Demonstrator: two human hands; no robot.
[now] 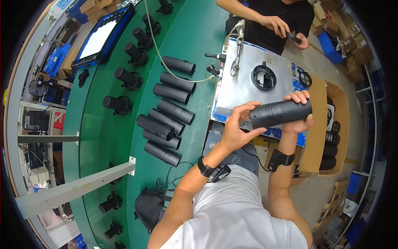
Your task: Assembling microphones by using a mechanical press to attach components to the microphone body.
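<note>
Above the near edge of a metal-topped work stand (232, 93), I hold a black cylindrical housing (271, 114) level, its length running left to right. Small perforations cover its right part, and grooves ring it nearer the left end. My right hand (295, 125) wraps its right end, with fingertips over the top. At the left end, my left hand (234, 132) has its fingers above and its thumb below. On the metal top just beyond sits a black ring-shaped fixture (263, 77). To the left, several similar black housings (175, 111) lie in a loose row on the green table (195, 45).
A metal lever (236, 58) and a thin hose stand at the stand's left. Black upright parts (127, 79) line a green conveyor (97, 120). A cardboard box (313, 124) of black parts is at right. Opposite, a co-worker's hands (275, 25) hold a small black part.
</note>
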